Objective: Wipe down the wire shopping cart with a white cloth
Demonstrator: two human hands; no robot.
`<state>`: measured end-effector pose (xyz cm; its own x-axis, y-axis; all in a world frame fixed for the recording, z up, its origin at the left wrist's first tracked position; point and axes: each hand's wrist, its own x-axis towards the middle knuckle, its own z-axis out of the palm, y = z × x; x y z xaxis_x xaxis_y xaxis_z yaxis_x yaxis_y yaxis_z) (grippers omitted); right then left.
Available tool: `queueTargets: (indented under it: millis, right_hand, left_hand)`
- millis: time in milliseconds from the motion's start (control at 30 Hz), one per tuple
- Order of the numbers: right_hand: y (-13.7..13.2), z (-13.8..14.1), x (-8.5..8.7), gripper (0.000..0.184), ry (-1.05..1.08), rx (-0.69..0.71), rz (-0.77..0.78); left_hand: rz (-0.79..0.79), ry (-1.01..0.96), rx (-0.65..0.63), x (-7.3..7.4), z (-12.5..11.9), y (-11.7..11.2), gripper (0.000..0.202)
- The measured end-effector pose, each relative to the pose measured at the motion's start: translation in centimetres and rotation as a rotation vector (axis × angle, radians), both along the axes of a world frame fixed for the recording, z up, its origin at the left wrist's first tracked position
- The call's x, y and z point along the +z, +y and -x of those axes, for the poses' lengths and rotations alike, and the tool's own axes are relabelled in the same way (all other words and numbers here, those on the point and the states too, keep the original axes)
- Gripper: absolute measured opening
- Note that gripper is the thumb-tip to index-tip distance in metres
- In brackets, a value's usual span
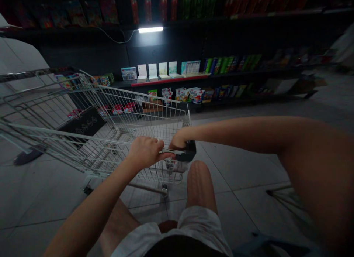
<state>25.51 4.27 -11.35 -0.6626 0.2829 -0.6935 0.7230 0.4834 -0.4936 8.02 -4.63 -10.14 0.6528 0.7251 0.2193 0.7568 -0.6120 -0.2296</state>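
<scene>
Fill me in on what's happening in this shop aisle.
A person is behind a wire shopping cart on a tiled floor, gripping its handle with both hands. The left hand wraps the bar, and the right hand closes on it near the dark end cap. The cart points toward dark shelves stocked with colourful packets, lit by one tube light.

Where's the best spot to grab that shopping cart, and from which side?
The handle bar at the shopping cart near end, from behind and above: it is a slim horizontal rod, and the left hand and right hand both wrap it.
</scene>
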Motion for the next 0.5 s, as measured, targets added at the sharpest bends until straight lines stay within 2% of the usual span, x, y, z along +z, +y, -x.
queueTargets:
  millis: [67,133,200,267,333,400,500]
  right_hand:
    - [-0.2,0.6,1.9,0.006,-0.110,0.135,0.028]
    - [-0.2,1.2,4.1,0.005,-0.070,0.238,0.018]
    - [0.0,1.6,6.0,0.006,-0.014,0.275,0.024]
    - [0.3,1.9,7.2,0.008,0.023,0.247,0.058]
    - [0.4,2.3,7.4,0.013,0.077,0.185,0.074]
    - [0.1,3.0,6.9,0.015,0.112,0.162,0.015]
    - [-1.4,4.3,5.6,0.018,0.198,0.190,-0.240]
  left_hand:
    - [-0.016,-0.003,0.000,0.0,0.6,-0.2,0.069]
    - [-0.040,-0.004,-0.006,0.0,1.4,-0.3,0.069]
    - [-0.053,0.003,-0.018,0.0,2.4,-0.2,0.067]
    - [-0.050,0.015,-0.025,0.2,3.4,-0.2,0.065]
    - [-0.036,0.030,-0.024,0.3,4.4,-0.1,0.064]
    - [-0.019,0.037,-0.017,0.4,5.4,0.0,0.064]
    - [0.001,0.018,0.007,0.4,7.1,0.5,0.063]
